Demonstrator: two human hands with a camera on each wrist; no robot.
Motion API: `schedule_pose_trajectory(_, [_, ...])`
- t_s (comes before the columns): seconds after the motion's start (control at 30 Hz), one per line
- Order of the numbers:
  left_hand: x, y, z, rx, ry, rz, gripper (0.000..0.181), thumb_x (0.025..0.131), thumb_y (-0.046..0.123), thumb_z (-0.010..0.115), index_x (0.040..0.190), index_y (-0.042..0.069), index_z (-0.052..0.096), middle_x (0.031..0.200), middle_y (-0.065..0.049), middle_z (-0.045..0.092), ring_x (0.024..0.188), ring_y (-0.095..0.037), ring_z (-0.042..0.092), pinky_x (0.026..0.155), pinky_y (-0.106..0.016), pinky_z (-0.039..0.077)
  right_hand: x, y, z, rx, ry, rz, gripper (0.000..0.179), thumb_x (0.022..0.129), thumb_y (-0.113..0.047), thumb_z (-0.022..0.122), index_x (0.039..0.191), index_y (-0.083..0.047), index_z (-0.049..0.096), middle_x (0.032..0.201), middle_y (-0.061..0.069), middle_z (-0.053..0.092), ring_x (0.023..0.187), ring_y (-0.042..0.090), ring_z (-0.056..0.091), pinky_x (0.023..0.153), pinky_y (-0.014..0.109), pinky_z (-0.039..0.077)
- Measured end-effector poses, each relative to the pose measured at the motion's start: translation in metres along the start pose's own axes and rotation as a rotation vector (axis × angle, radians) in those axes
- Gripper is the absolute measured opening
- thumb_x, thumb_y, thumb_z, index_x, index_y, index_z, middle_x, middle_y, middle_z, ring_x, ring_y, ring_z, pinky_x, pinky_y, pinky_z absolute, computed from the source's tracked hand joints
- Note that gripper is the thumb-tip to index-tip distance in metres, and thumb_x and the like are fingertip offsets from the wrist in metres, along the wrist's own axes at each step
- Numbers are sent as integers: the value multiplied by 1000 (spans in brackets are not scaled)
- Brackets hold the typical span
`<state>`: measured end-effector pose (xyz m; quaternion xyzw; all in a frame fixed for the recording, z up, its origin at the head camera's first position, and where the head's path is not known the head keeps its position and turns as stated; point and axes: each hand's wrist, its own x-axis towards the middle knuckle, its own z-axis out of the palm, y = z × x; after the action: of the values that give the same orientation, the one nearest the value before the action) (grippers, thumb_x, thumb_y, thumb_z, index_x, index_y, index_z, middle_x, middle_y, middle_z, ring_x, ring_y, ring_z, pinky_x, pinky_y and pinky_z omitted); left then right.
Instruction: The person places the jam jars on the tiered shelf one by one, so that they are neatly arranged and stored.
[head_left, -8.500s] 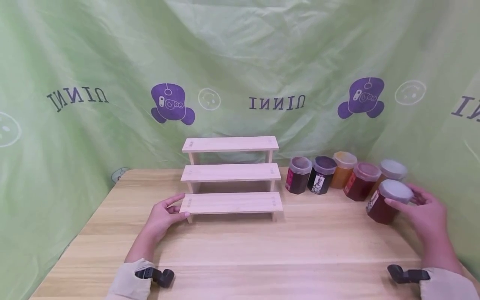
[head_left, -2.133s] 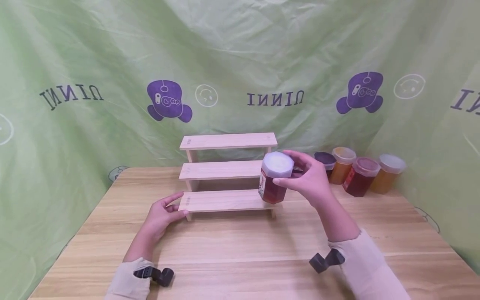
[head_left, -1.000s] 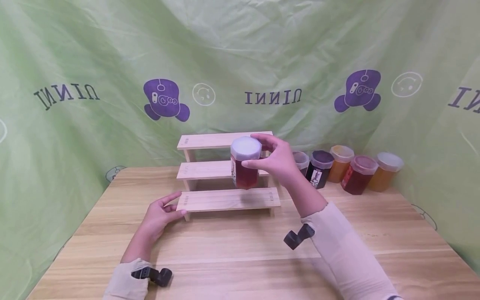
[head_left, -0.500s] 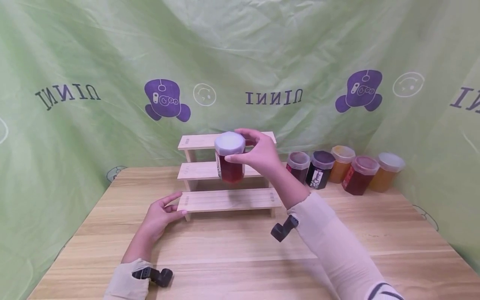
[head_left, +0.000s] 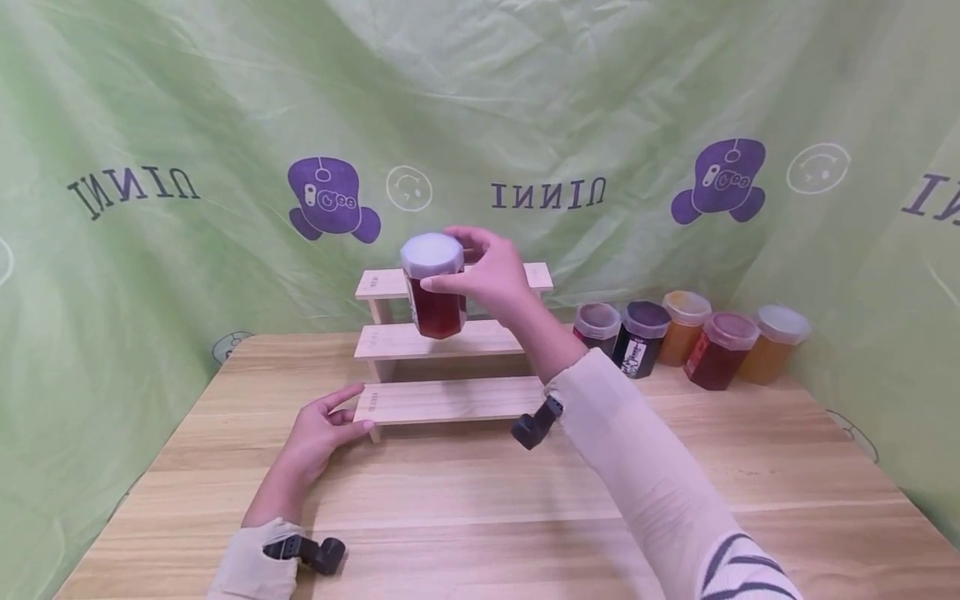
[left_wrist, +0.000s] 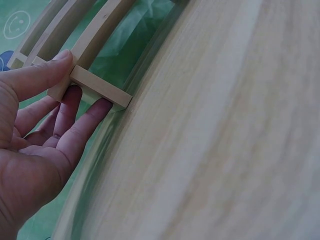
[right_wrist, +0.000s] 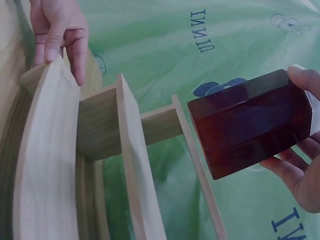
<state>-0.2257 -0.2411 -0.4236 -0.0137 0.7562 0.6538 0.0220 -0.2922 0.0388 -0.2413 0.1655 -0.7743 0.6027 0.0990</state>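
Observation:
My right hand [head_left: 495, 275] holds a dark red jar [head_left: 441, 310] with a frosted white lid, thumb at the near side just below the lid. The jar is in the air, in front of the top board of a three-step wooden display stand [head_left: 450, 402]; the right wrist view shows its many-sided body [right_wrist: 250, 127] apart from the boards. At the left end of the lowest step, my left hand [head_left: 315, 433] grips the board. In the left wrist view, that hand [left_wrist: 45, 135] has its thumb on the board's edge and fingertips against the end support [left_wrist: 100, 86].
To the right of the stand, several lidded jars stand on the wooden table [head_left: 480, 517]: a dark one [head_left: 596, 343], a black-purple one [head_left: 637, 354], an orange one [head_left: 678, 342], a red one [head_left: 712, 364] and an amber one [head_left: 767, 358]. A green printed curtain [head_left: 480, 100] hangs behind.
My right hand has taken the red jar from the table's right side, carried it left over the stand and lifted it higher. The left hand has kept its grip on the lowest step.

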Motion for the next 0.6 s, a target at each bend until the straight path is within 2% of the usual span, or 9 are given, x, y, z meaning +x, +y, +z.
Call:
schedule_pose_trajectory(0.23, [1,-1,-2,15,2,-10,74,78,-7,77,144,-2,44,89,-5,61,82,-6,58,69,-18,53,12,-2,14,15,-11,-16,71,62,-18,94,127,-15,63,111,-1,66,102,16,60,84,32,52])
schedule_pose_trajectory(0.6, [1,1,1,3,-2,-13,74,78,-6,77,144,-1,44,85,-3,60,78,-6,56,66,-18,53,23,7,25,14,63,20,71,64,-19,93,128,-13,63,111,1,66,98,15,61,85,29,51])
